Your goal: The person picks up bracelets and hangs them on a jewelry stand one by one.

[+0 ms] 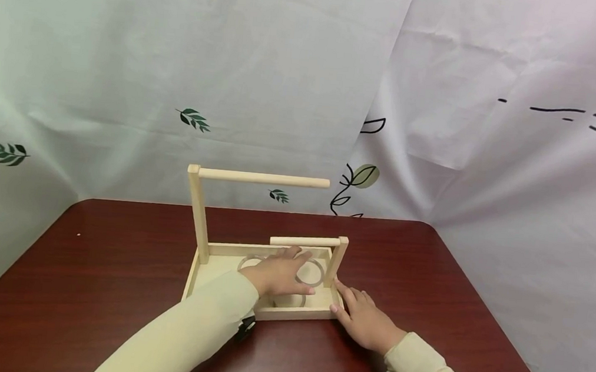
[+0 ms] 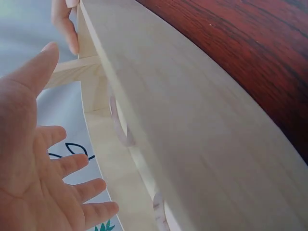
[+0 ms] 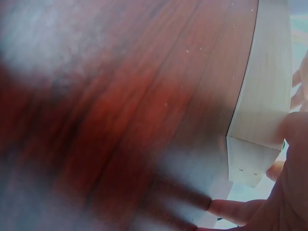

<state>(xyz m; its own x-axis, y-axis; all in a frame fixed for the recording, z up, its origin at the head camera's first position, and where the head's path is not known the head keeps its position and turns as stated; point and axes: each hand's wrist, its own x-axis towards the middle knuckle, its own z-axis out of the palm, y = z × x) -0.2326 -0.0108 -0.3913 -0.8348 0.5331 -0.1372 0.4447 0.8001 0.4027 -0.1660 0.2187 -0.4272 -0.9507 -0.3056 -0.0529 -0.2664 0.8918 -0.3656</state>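
A shallow pale wooden tray [image 1: 294, 314] stands on the table. At its left end rises a tall post [image 1: 198, 216] with a rod [image 1: 264, 178] pointing right; at its right end a shorter post [image 1: 338, 263] carries a rod [image 1: 304, 241] pointing left. Several thin rings, one a whole ring [image 1: 323, 271], lie on the tray's floor, partly hidden by my left hand [image 1: 280, 276]. That hand hovers over them with fingers spread, holding nothing; the left wrist view shows its bare palm. My right hand [image 1: 366, 323] rests against the tray's right end, thumb at the front corner.
The dark red table [image 1: 109, 276] extends around the tray on all sides. Behind it and at the sides hangs a white cloth [image 1: 285, 90] with leaf prints. Black wrist cameras sit on both wrists, below the sleeves.
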